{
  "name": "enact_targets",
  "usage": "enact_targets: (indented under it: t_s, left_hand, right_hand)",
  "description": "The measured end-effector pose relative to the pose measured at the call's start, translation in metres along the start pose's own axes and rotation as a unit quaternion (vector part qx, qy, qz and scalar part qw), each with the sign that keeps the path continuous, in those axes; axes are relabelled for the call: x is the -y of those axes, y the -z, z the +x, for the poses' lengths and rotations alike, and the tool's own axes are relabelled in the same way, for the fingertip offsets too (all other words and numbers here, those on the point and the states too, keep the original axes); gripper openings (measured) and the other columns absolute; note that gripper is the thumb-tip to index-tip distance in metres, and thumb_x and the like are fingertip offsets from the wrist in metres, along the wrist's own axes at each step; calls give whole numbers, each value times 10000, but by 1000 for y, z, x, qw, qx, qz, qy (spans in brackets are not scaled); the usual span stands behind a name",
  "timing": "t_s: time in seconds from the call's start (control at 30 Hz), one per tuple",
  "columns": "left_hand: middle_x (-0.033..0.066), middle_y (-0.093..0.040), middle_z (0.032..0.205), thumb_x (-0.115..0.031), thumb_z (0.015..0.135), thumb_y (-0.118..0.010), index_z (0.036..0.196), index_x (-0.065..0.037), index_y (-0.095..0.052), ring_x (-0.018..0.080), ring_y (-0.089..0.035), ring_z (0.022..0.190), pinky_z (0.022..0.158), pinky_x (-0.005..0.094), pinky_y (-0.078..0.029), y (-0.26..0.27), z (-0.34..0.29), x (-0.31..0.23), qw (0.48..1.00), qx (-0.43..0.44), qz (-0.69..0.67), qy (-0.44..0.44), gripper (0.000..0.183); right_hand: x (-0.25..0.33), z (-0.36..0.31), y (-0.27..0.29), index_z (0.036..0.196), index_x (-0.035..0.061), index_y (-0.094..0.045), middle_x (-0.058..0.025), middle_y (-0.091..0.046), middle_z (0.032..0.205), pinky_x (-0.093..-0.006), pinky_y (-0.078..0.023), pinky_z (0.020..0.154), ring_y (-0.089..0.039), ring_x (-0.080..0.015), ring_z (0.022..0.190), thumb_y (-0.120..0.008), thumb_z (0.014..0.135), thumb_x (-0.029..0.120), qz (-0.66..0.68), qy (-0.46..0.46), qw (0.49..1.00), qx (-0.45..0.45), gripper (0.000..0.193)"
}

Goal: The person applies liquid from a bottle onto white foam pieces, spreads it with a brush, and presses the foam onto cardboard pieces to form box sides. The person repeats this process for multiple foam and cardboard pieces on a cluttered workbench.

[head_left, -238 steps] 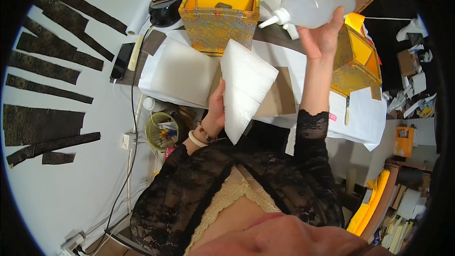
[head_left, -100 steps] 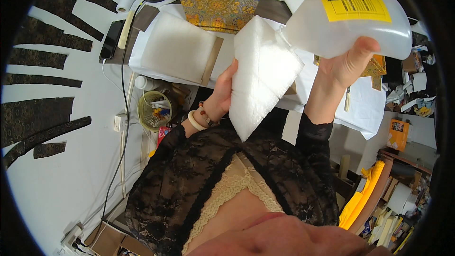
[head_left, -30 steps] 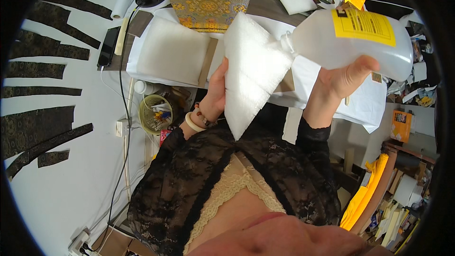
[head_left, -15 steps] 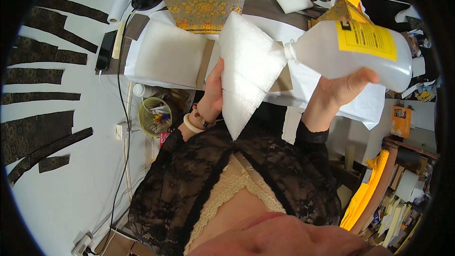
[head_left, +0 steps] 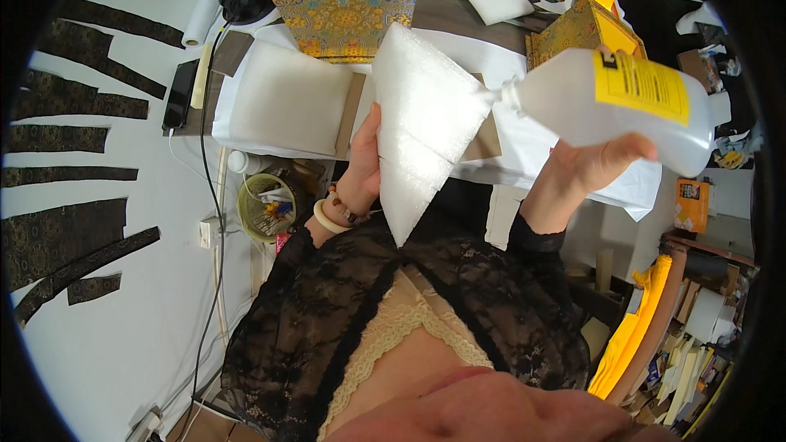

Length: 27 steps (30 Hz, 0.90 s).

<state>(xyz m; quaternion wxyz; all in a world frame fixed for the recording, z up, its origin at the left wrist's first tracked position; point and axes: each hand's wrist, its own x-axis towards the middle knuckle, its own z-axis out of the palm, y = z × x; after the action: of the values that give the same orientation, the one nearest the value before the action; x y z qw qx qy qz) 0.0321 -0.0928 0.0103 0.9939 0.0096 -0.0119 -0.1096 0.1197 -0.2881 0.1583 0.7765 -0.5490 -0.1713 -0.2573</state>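
Observation:
My left hand (head_left: pixel 367 151) grips a white foam block (head_left: pixel 417 123) by its left side, holding it tilted above the table; most of the fingers are hidden behind the foam. In my right hand (head_left: pixel 602 164) is a translucent plastic bottle (head_left: pixel 565 102) with a yellow label, lying on its side in the air. Its narrow nozzle points left and meets the foam's right corner, or comes very close to it. Behind the left hand, another white foam slab (head_left: pixel 286 98) lies on the table beside a grey-brown board strip (head_left: pixel 350 115).
A patterned gold brocade box (head_left: pixel 344 12) stands at the far middle, and a second one (head_left: pixel 573 33) at the far right. A phone (head_left: pixel 180 94), a black cable (head_left: pixel 214 188) and a basket of small items (head_left: pixel 268 209) are on the left. Dark fabric strips (head_left: pixel 65 237) hang farther left.
The bottle has shifted slightly down and to the right. The foam block has moved a little left with my left hand, partly along with the whole view.

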Motion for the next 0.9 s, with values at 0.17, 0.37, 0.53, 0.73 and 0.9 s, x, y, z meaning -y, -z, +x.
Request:
enact_targets:
  t_s: [0.17, 0.37, 0.53, 0.73, 0.9]
  left_hand:
    - [159, -526, 1324, -489, 957, -487, 1389, -35, -402, 283, -556, 1185, 971, 440, -498, -4, 4, 1, 994, -61, 89, -30, 633]
    - [159, -527, 1322, -483, 957, -489, 1388, -36, -405, 283, -562, 1176, 963, 439, -505, 0, 3, 0, 998, -32, 47, -26, 627]
    - [159, -527, 1323, -470, 965, -480, 1388, -36, -405, 283, -571, 1164, 947, 435, -517, -3, 5, 1, 996, -21, 76, -34, 611]
    - [164, -516, 1332, -472, 987, -423, 1396, -31, -385, 286, -576, 1159, 930, 437, -529, -1, 6, -1, 999, 1, 27, -20, 602]
    - [166, -514, 1332, -478, 989, -408, 1403, -31, -373, 290, -571, 1167, 934, 440, -528, -2, 7, 0, 999, 23, 16, -25, 610]
  right_hand:
    - [4, -31, 4, 1394, 107, -352, -179, -434, 1290, -522, -445, 1001, -443, -383, 1197, -687, 578, 790, 176, -57, 981, 51, 1116]
    - [-6, 5, 14, 1373, 10, -353, -152, -531, 1274, -434, -505, 956, -572, -294, 1143, -655, 708, 688, 17, 18, 1000, 6, 997]
    - [-7, 3, 12, 1368, -10, -355, -148, -536, 1265, -436, -515, 953, -585, -286, 1126, -670, 703, 676, 26, 51, 998, -13, 1006]
    - [2, -10, 7, 1380, 67, -338, -178, -497, 1274, -478, -540, 932, -542, -348, 1176, -733, 608, 702, 74, -12, 997, -2, 1075]
    - [5, -21, 6, 1399, 85, -321, -180, -462, 1298, -505, -498, 981, -472, -370, 1226, -696, 610, 749, 100, -46, 994, 26, 1098]
